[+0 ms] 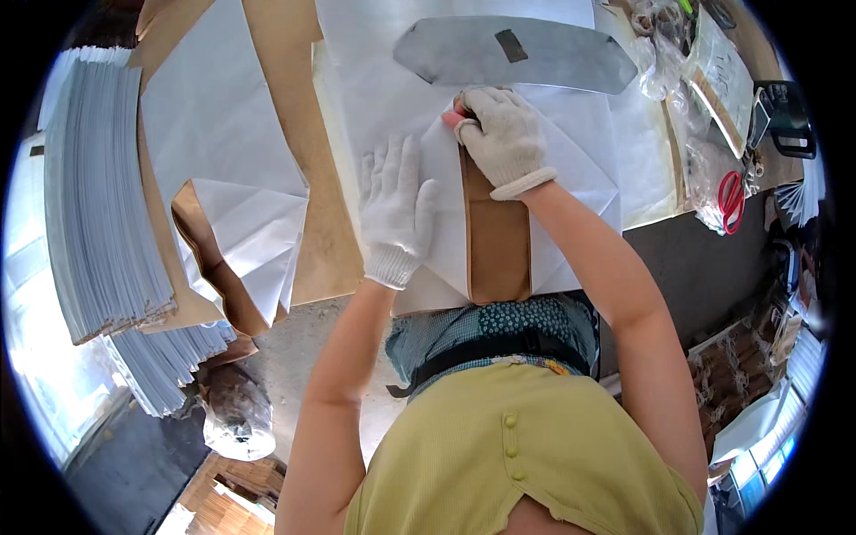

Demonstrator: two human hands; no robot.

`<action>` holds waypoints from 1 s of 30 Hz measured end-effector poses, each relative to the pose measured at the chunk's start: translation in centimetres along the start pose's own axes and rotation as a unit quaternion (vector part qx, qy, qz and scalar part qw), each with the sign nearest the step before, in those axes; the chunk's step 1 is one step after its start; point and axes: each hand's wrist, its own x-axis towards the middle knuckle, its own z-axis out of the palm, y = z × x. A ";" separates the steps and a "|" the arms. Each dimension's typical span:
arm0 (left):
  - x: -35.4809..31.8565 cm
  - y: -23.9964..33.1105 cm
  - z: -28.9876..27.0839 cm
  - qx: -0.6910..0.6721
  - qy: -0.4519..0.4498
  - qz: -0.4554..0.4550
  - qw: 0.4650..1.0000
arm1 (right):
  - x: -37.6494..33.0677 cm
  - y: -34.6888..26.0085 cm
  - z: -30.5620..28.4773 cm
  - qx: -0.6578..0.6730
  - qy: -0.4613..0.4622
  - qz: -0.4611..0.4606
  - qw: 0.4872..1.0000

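Brown kraft paper and large white sheets cover the work surface (325,259), with a tall stack of grey-edged sheets (102,205) along its left side and a second fanned stack (165,361) below that.

At the middle lies a white paper sheet (571,178) with a long brown paper strip (497,241) on it, running from the near edge away from the person.

The left hand (392,214), in a white knit glove, lies flat on the white sheet just left of the strip, fingers (397,165) stretched out and slightly spread, gripping nothing.

The right hand (504,138), also gloved, sits at the far end of the strip, its fingers curled shut around a small pink tool (451,117), of which only the tip shows at the hand's left edge.

Just beyond the right hand lies a long grey curved template (517,52) with a dark patch on it.

Red-handled scissors (731,201) lie near the right edge, beside clear plastic bags (704,89).
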 end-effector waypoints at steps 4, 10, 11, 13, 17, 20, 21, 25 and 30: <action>0.2 0.3 -0.1 0.026 -0.010 0.018 0.999 | 1.1 -1.0 -0.4 0.035 -0.068 0.086 0.993; 0.4 0.4 0.3 0.078 -0.027 0.082 0.993 | 1.4 -0.5 0.8 -0.009 -0.054 0.078 0.995; 0.5 0.5 0.4 0.086 -0.033 0.078 0.993 | 1.5 -0.8 1.0 -0.015 -0.054 0.084 0.995; 0.8 1.2 0.4 0.102 -0.045 0.073 0.991 | 1.6 -1.1 1.1 -0.028 -0.057 0.090 0.994; 2.5 2.6 0.1 0.085 -0.062 0.074 0.992 | 2.9 -1.6 0.6 -0.055 -0.121 0.141 0.981; 3.2 3.1 0.0 0.091 -0.056 0.083 0.991 | 4.3 -2.4 -1.7 -0.023 -0.176 0.174 0.969; 2.9 3.0 -0.2 0.088 -0.059 0.089 0.990 | 4.6 -2.5 -2.7 -0.004 -0.189 0.179 0.966; 1.2 1.9 -0.8 0.094 -0.066 0.092 0.989 | 0.1 -1.5 -9.0 -0.033 -0.068 -0.028 0.997; 2.6 3.0 -0.6 0.064 -0.080 0.094 0.990 | -9.6 5.3 -9.6 -0.235 -0.140 -0.129 0.953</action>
